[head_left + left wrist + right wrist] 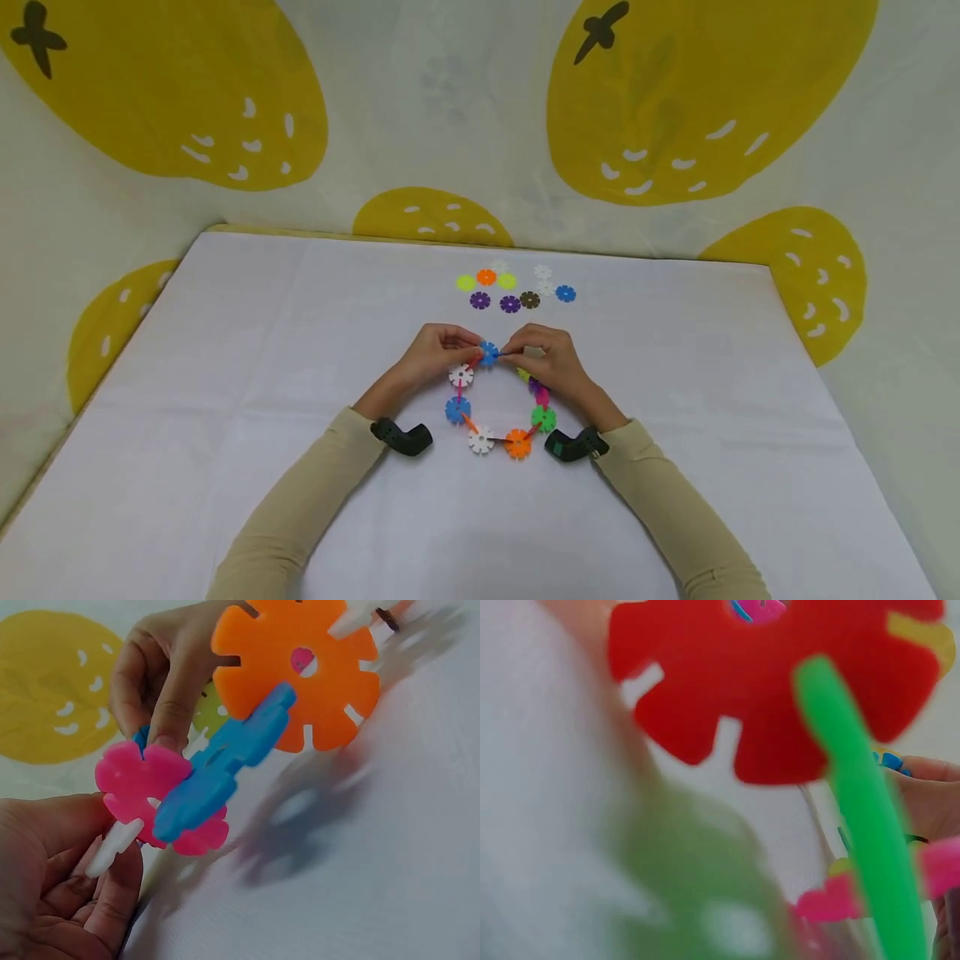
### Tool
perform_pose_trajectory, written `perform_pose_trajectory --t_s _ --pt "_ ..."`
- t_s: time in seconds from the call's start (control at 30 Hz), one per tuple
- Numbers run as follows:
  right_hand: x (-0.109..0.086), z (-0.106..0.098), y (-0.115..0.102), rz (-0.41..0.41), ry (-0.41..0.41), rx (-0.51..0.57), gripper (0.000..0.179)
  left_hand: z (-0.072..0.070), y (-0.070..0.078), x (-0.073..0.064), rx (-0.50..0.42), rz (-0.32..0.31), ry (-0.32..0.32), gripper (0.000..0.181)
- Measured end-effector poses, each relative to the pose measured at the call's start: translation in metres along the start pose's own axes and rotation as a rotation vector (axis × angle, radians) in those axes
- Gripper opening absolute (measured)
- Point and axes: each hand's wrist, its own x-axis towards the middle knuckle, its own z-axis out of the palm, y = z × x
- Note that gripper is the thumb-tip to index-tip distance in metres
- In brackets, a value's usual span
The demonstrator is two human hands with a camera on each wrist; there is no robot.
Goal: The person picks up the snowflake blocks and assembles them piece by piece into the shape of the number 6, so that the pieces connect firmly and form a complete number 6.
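Note:
Notched plastic discs, slotted into one another, form a ring. At its far side is a blue disc [489,354] between the two hands. My left hand [431,352] pinches the ring at this blue disc, beside a white disc [461,375]. My right hand [553,360] pinches a disc seen edge-on against the blue disc's right side; its color is hard to tell. Closer to the body are an orange disc [518,444] and a green disc [543,419]. The left wrist view shows a pink disc [142,780]; a red disc [780,712] fills much of the right wrist view.
Beyond the hands lie several loose discs, among them an orange disc [486,277], a purple disc [480,300], a brown disc [529,300] and a blue disc [566,293]. A white cloth covers the table [262,350]. A patterned curtain [442,108] hangs behind it.

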Motion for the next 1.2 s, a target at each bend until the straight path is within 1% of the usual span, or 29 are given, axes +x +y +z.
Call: perform_pose_trajectory --t_s 0.07,0.1,0.2,0.3,0.37,0.47,0.53,0.6,0.67,0.77,0.87,0.93,1.0,1.13,1.2 --pt "0.001 0.0 -0.001 0.012 -0.012 -0.006 0.017 0.0 0.001 0.0 0.003 -0.006 0.0 0.024" --pt "0.001 0.001 -0.002 0.033 -0.015 -0.008 0.016 -0.001 0.001 -0.001 0.005 -0.008 0.003 0.024" --pt "0.002 0.0 -0.005 0.13 -0.025 -0.013 0.013 -0.001 0.001 -0.001 0.017 -0.001 -0.002 0.025" --pt "0.001 -0.001 -0.006 0.221 -0.043 -0.022 0.011 -0.001 -0.001 -0.001 0.043 0.025 -0.035 0.027" --pt "-0.001 -0.002 -0.005 0.266 -0.062 -0.014 0.015 -0.001 -0.003 -0.001 0.063 0.047 -0.062 0.028" --pt "-0.009 -0.004 0.005 0.363 -0.092 -0.008 0.028 -0.001 -0.004 -0.001 0.088 0.078 -0.09 0.029" --pt "-0.015 -0.007 0.011 0.442 -0.112 -0.011 0.036 0.0 -0.004 -0.001 0.091 0.089 -0.092 0.028" --pt "-0.021 -0.012 0.017 0.529 -0.129 -0.011 0.039 0.0 -0.005 -0.001 0.091 0.094 -0.086 0.027" --pt "-0.024 -0.018 0.017 0.587 -0.146 0.004 0.038 -0.001 -0.005 -0.001 0.094 0.096 -0.077 0.027" --pt "-0.018 -0.027 0.0 0.665 -0.196 0.022 0.026 -0.001 -0.005 0.0 0.099 0.095 -0.071 0.027" --pt "-0.011 -0.033 -0.017 0.707 -0.234 0.027 0.015 -0.001 -0.005 0.001 0.106 0.104 -0.076 0.027" --pt "-0.009 -0.034 -0.022 0.718 -0.231 0.008 0.011 0.0 -0.004 0.002 0.11 0.109 -0.08 0.027" --pt "-0.011 -0.033 -0.018 0.72 -0.202 -0.004 0.012 0.0 -0.004 0.002 0.114 0.111 -0.084 0.027" --pt "-0.019 -0.03 0.002 0.726 -0.134 -0.011 0.015 0.002 -0.002 0.002 0.124 0.099 -0.079 0.027" --pt "-0.023 -0.03 0.011 0.719 -0.122 -0.005 0.015 0.002 -0.002 0.002 0.122 0.096 -0.071 0.026"
